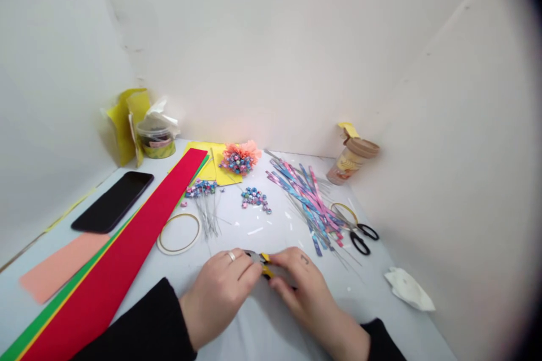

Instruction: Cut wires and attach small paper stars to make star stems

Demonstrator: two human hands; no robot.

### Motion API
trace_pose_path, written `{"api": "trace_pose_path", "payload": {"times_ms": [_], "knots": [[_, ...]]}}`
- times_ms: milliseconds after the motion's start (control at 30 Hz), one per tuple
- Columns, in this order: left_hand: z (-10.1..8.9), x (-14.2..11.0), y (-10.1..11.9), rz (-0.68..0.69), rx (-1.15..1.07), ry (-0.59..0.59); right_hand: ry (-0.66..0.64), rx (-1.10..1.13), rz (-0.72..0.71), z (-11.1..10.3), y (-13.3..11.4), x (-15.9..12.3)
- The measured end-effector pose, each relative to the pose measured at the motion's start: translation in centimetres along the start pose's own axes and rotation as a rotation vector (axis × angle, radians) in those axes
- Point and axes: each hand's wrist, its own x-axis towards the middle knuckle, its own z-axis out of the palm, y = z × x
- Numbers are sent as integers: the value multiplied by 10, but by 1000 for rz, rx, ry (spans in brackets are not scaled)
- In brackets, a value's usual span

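My left hand (218, 293), with a ring on one finger, and my right hand (305, 293) meet at the bottom centre of the view. Between them are small yellow-handled pliers (261, 263) with a silver metal head. Both hands grip them, and my fingers hide most of the tool. Whatever sits in the jaws is too small to make out. Just beyond my hands lie thin wire stems topped with blue-and-pink paper beads (204, 208), and a pile of loose beads (255, 200). A bundle of blue-and-pink paper strips (307, 203) lies to the right.
Black-handled scissors (362, 238) lie at right, beside a crumpled white tissue (409, 289). Left of my hands are a tape roll (178, 234), long red and green sheets (101, 271), a salmon sheet (61, 268) and a black phone (112, 202). White walls enclose the back and sides.
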Motion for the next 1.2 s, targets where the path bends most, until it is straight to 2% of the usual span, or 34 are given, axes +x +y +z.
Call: {"api": "trace_pose_path", "payload": {"times_ms": [133,233,300,467,567,667,767,833,900,1033,1100,1200], "knots": [[0,1,1,96,11,31,44,-51,-23,-2,-7,3],[-1,1,-3,105,32,17,77,-141,-43,-7,-3,6],[0,0,-7,50,47,-30,109,-219,-41,-12,5,7],[6,-2,-19,-199,66,-182,187,-401,104,-19,22,11],[9,4,-14,-228,56,-238,241,-547,31,-13,14,12],[10,17,-2,-201,-1,-301,226,-496,-113,-3,2,10],[10,33,1,-179,-116,-349,228,-341,-85,3,3,7],[12,44,-12,-229,-151,-350,221,-295,8,2,10,6],[16,52,-35,-404,-88,-317,209,-283,87,-1,16,4],[31,63,-80,-530,-11,-300,176,-235,122,-3,19,4],[39,66,-89,-544,1,-295,162,-225,125,-1,16,4],[52,71,-90,-539,-6,-293,139,-224,138,1,13,4]]}}
